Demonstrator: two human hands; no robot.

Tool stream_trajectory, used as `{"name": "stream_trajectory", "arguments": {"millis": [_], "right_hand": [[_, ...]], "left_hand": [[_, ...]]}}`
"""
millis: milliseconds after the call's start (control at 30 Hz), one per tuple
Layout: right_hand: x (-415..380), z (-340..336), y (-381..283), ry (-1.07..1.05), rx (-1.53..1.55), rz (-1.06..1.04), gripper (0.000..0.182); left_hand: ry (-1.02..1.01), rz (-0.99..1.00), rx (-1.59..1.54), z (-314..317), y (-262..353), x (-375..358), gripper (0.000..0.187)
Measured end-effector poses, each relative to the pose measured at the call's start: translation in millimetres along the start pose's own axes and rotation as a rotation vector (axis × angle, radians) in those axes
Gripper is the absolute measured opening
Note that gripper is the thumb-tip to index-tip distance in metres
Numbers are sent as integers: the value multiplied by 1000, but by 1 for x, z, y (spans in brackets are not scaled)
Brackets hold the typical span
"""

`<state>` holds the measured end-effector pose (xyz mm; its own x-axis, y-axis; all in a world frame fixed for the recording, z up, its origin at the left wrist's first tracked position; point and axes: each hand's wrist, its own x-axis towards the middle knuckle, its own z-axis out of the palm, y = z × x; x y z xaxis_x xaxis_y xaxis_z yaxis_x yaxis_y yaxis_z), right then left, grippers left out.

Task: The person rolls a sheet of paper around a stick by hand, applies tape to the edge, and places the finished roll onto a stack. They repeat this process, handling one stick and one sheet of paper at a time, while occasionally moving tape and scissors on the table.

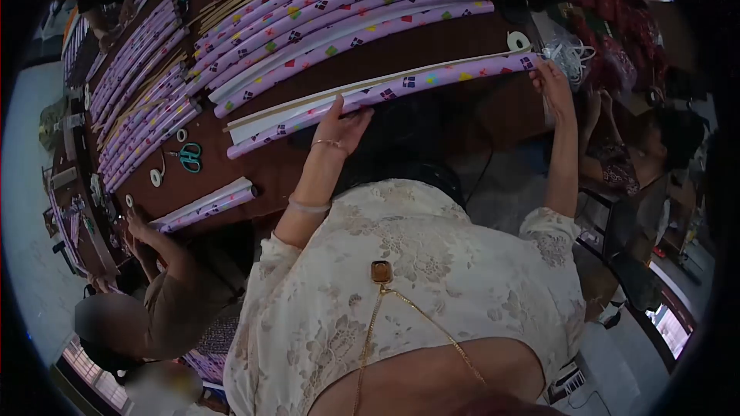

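Lilac rolls [331, 11] crowd the bench [223, 173] from ten to one o'clock; scissors [184, 155] lie towards nine. The right hand [549, 81] pinches the patterned roll [443, 79] at its two o'clock end; the left hand [347, 129] touches it near twelve, fingers partly hidden, grip impossible to tell.

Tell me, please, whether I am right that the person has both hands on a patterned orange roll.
Not quite: in the head view, the roll is purple, not orange. It is patterned, and the left hand and right hand are both on it.
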<state>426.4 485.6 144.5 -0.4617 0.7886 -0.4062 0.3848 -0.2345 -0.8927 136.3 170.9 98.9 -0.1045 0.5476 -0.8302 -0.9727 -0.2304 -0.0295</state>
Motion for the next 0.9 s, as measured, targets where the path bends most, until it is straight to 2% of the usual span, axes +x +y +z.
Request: {"name": "stream_trajectory", "arguments": {"millis": [33, 67, 100, 167, 233, 300, 367, 467, 567, 700, 733, 767, 833, 867, 900], "right_hand": [[-8, 0, -7, -4, -7, -9, 20], [-16, 4, -14, 4, -3, -119, 19], [-29, 7, -25, 13, 4, -233, 19], [-57, 18, -44, 74, 7, -286, 20], [-69, 11, -51, 30, 140, -579, 21], [-75, 9, -52, 40, 171, -607, 22], [-79, 22, -54, 63, 26, -514, 23], [-78, 53, -50, -32, 80, -351, 26], [-77, 83, -35, -20, 131, -243, 29], [-75, 112, -31, -115, 173, -169, 31], [-78, 119, -31, -102, 189, -163, 31], [-81, 124, -34, -159, 223, -89, 32], [-88, 130, -46, -267, 253, 51, 30], [-88, 130, -49, -264, 267, 47, 30], [-88, 137, -49, -372, 340, 66, 32]], "left_hand": [[60, 73, 18, 10, 1, 0, 48], [121, 145, 36, 18, 4, -3, 43], [103, 122, 10, 20, 8, -4, 41], [-11, 265, 59, 16, 9, -9, 39], [-59, 381, 104, 33, 3, -50, 36], [-99, 476, 104, 40, 10, -76, 28], [-160, 630, 127, 35, 26, -84, 24], [-241, 802, 148, 34, 41, -91, 25], [-136, 832, 123, 24, 64, -83, 30], [-134, 915, 129, 10, 98, -75, 29], [-188, 877, 181, 8, 110, -75, 29], [-193, 875, 201, 5, 121, -74, 29], [-47, 965, 148, 6, 135, -79, 32], [-52, 969, 161, 6, 142, -80, 32], [-22, 960, 145, 7, 152, -84, 33]]}}
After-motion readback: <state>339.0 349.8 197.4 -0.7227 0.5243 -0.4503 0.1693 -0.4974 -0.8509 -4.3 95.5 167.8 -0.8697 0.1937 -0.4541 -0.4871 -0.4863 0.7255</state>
